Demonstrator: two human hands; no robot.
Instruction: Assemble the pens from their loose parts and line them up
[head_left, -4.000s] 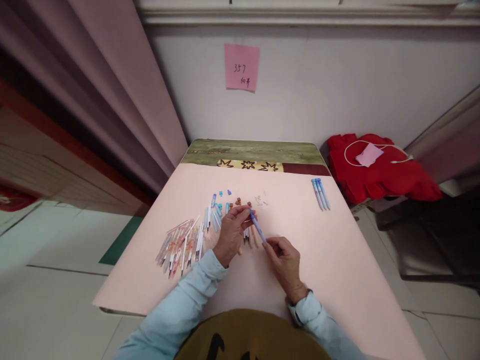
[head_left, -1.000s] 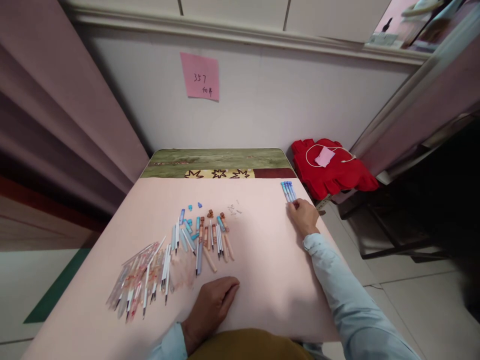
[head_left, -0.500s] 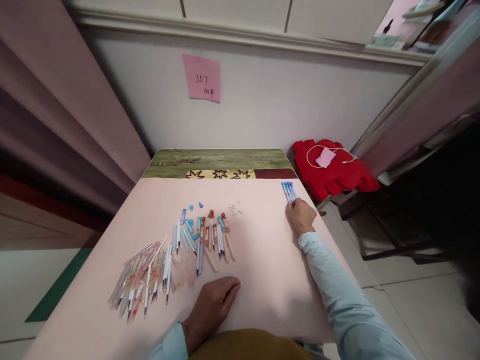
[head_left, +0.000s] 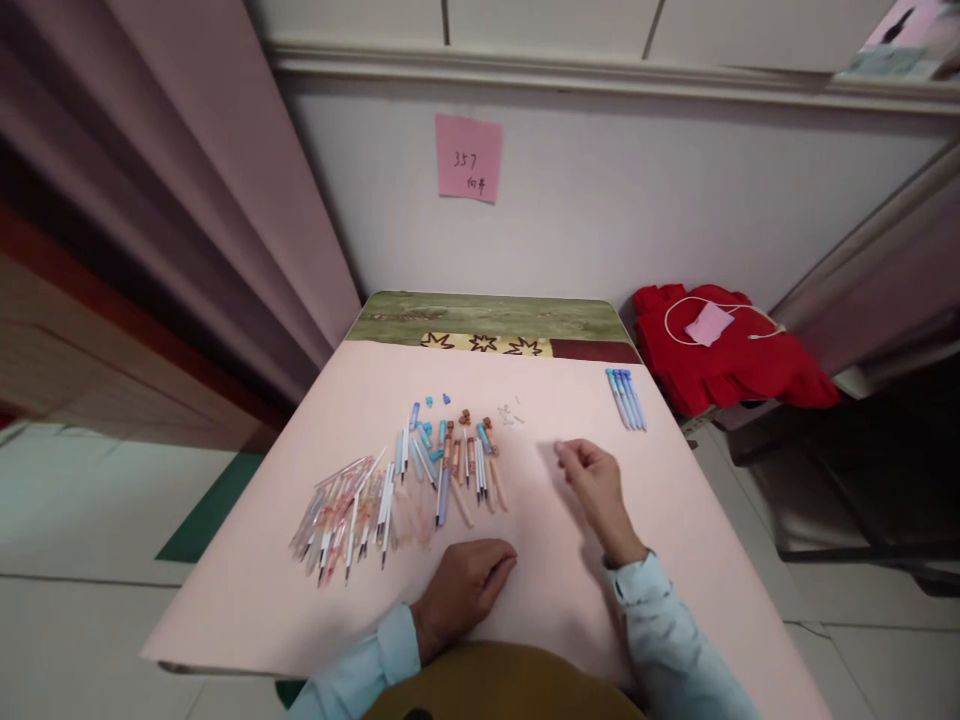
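The right grip [head_left: 597,487] has left the blue pens [head_left: 626,402].

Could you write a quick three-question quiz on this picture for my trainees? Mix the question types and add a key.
1. Multiple choice: what colour are the pens set side by side on the far right?
A) brown
B) blue
C) red

2. True or false: the left hand is apart from the loose pen parts.

3. Short answer: which hand is nearer to the side-by-side pens?

Key:
1. B, blue.
2. True: a strip of bare pink surface shows between them.
3. The right hand, which is just short of them on the wearer's side.
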